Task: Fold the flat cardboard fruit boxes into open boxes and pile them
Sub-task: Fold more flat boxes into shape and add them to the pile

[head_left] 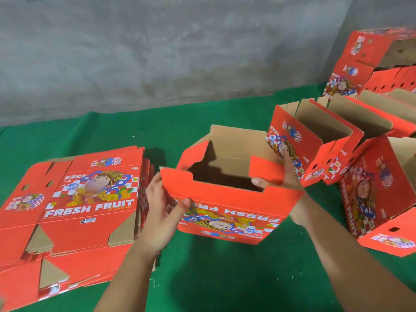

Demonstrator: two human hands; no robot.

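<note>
Red cardboard box [227, 206] stands half-folded, left hand [163, 212] and right hand [286, 176] each gripping its flaps.

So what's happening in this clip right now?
A person is folding a red cardboard fruit box into shape on a green cloth. The left hand holds the box's left corner, and the right hand holds its right side with the thumb hooked over the rim. The box stands open-topped, its flaps not yet settled. A stack of flat boxes lies to the left; finished open boxes are piled to the right.
</note>
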